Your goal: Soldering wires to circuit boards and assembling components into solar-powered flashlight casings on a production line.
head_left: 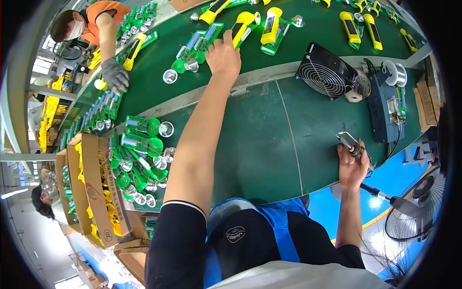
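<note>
My left hand [224, 57] reaches far across to the green conveyor belt, its fingers closed on the near end of a yellow flashlight [244, 20]. Just left of those fingers lie green circuit assemblies [196, 42] with blue-grey battery cells and shiny round reflectors. Another yellow flashlight [272, 24] rests to the right on a green part. My right hand [353, 166] grips a soldering iron [355, 150] low over the right side of the green work table [255, 144]. The iron's bent metal tip points up and left, touching nothing that I can see.
A black fan [327, 71] and a soldering station [382, 111] with a wire spool [395, 73] stand at the right. More assemblies [144, 144] pile up at the left beside a cardboard box [98, 188]. A co-worker's gloved hand [114, 76] is over the belt. A floor fan [417, 204] stands lower right.
</note>
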Motion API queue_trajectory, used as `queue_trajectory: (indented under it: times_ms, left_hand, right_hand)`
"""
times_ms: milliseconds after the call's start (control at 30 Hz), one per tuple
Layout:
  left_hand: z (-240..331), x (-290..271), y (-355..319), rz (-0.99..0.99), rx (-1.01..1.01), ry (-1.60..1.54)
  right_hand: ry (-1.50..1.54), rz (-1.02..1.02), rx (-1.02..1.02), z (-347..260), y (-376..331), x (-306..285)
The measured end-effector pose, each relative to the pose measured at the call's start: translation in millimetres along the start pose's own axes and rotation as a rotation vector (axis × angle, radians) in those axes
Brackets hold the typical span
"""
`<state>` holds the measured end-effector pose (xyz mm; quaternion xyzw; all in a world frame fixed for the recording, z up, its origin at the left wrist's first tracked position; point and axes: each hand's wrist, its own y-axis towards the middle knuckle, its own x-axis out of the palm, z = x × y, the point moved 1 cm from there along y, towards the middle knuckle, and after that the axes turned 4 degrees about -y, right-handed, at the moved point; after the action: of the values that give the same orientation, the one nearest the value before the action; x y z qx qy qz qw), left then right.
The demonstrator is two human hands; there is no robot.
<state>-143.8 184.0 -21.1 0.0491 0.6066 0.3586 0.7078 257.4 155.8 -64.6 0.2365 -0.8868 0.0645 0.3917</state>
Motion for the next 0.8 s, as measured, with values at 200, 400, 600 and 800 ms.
queue_trajectory:
  times_ms: [200, 400, 600, 800]
  left_hand:
    - [-1.2, -49.0, -41.0, 0.019, 0.11, -0.084]
    - [-19.9, -227.1, -135.8, 0.15, 0.298, -0.013]
    - [-204.1, -479.1, -244.6, 0.215, -0.298, 0.551]
    - [-278.4, -482.2, -258.9, -0.242, -0.334, 0.721]
  right_hand:
    - [0.014, 0.004, -0.03, 11.3, 4.2, 4.8]
    - [0.016, -0.061, 0.022, 12.5, 2.8, 9.9]
    - [-0.03, -0.322, 0.178, 56.3, 33.1, 63.5]
    - [-0.14, -0.13, 0.125, 71.0, 37.1, 58.4]
